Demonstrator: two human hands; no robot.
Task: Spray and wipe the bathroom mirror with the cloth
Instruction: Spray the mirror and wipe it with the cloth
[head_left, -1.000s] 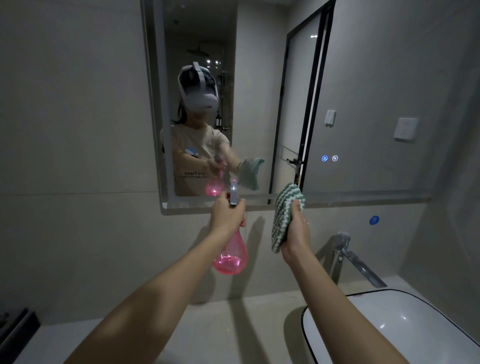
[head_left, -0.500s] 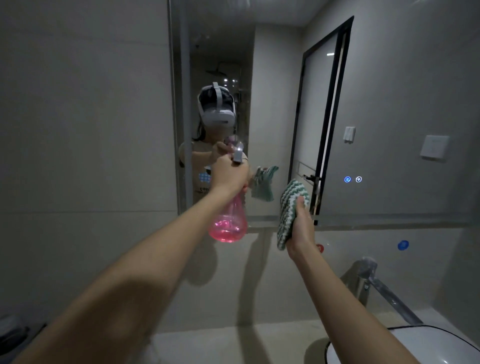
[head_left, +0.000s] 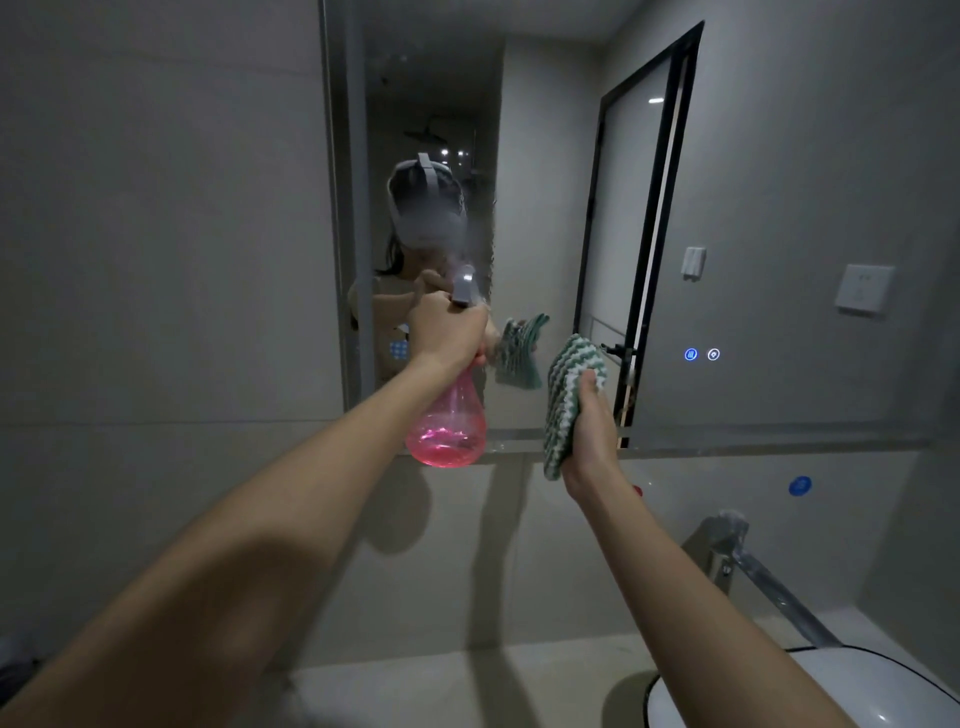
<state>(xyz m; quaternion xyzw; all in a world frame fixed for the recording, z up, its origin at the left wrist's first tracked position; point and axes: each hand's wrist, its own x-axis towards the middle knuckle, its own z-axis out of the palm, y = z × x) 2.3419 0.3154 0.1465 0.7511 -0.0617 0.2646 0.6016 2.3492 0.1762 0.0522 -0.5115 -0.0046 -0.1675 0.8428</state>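
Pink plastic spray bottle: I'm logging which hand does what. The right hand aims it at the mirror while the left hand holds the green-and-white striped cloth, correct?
Hands are swapped. The head view shows the left hand aiming the pink plastic spray bottle at the mirror, while the right hand holds the green-and-white striped cloth.

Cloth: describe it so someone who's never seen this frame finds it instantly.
Start at the wall mirror above the counter and drop to its bottom edge, near the reflected black door frame. There the right hand grips the cloth, held up in front of the glass. It is folded, with green and white zigzag stripes, unlike the pink spray bottle in the left hand.
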